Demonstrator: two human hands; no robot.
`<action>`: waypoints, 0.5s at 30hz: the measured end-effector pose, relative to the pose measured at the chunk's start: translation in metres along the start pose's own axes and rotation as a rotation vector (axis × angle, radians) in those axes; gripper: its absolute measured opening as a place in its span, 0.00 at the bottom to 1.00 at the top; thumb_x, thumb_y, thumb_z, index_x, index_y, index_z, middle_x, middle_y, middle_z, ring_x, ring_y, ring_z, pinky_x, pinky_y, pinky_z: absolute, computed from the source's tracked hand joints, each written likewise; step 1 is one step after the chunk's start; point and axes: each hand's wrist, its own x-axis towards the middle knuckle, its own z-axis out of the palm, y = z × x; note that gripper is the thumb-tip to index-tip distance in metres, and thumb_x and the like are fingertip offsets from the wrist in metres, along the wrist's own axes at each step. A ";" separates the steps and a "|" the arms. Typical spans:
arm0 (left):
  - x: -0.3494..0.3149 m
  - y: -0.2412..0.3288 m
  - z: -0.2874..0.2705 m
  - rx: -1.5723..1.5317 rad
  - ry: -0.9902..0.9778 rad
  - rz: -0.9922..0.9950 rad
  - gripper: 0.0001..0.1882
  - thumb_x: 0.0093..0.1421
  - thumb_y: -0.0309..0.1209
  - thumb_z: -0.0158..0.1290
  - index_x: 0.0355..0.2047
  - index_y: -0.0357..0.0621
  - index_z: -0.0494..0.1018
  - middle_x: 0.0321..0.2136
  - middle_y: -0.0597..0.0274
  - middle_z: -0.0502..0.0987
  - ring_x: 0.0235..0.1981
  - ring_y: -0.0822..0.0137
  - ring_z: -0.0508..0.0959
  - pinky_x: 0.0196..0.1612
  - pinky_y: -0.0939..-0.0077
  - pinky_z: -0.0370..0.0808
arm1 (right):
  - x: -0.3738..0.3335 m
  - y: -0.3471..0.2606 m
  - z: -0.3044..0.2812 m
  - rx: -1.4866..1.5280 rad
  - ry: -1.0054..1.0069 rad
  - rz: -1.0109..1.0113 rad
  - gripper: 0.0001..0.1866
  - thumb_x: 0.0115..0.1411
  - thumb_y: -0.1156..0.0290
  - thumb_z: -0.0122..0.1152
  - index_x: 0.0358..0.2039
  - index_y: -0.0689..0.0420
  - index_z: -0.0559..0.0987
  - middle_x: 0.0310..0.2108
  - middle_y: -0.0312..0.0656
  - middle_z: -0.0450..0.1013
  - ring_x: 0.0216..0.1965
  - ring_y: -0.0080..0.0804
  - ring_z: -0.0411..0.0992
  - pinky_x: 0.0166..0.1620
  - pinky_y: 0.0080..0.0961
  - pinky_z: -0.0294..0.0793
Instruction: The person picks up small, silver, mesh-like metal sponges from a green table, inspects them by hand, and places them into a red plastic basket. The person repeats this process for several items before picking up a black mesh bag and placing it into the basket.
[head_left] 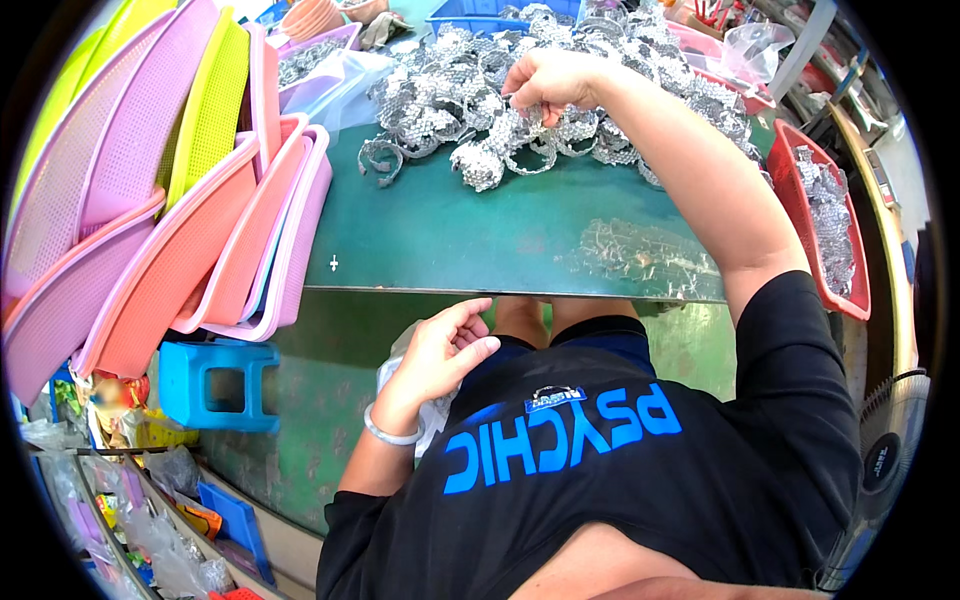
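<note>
A heap of curled, silver-grey strips (430, 95) with a small-celled surface lies across the far part of the green table (440, 230). My right hand (552, 82) reaches over the table into that heap, its fingers bent and pinched at a grey strip (530, 128). What exactly the fingertips grip is partly hidden by the hand. Below the table's near edge, my left hand (445, 350) hovers in front of my body with fingers and thumb apart, holding nothing. A bangle circles that wrist, and a whitish plastic bag (400, 362) shows behind it.
Stacked pink, purple, orange and lime plastic baskets (180, 260) crowd the left side. A blue stool (220, 385) stands beneath them. At the right edge sits a red basket (790, 190) of grey pieces. A blue crate (450, 15) is at the back.
</note>
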 end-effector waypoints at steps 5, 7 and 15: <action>-0.005 0.003 -0.001 0.021 -0.004 0.002 0.23 0.52 0.25 0.55 0.49 0.34 0.66 0.29 0.65 0.73 0.29 0.78 0.70 0.34 0.84 0.70 | -0.011 0.004 -0.023 0.267 0.009 0.003 0.16 0.53 0.74 0.55 0.42 0.65 0.70 0.26 0.43 0.71 0.19 0.24 0.68 0.23 0.27 0.74; -0.005 0.001 -0.002 0.006 0.002 -0.010 0.23 0.52 0.25 0.55 0.49 0.34 0.66 0.29 0.65 0.72 0.29 0.78 0.70 0.34 0.85 0.70 | -0.020 0.005 -0.034 0.360 0.050 -0.001 0.15 0.53 0.72 0.56 0.41 0.64 0.70 0.27 0.44 0.71 0.21 0.25 0.68 0.27 0.32 0.74; 0.001 0.007 0.001 0.008 0.011 0.014 0.23 0.52 0.25 0.55 0.49 0.34 0.66 0.29 0.66 0.72 0.28 0.79 0.70 0.34 0.85 0.69 | -0.019 0.002 -0.012 0.079 0.050 -0.029 0.19 0.50 0.75 0.55 0.44 0.66 0.70 0.26 0.41 0.72 0.20 0.22 0.68 0.23 0.21 0.73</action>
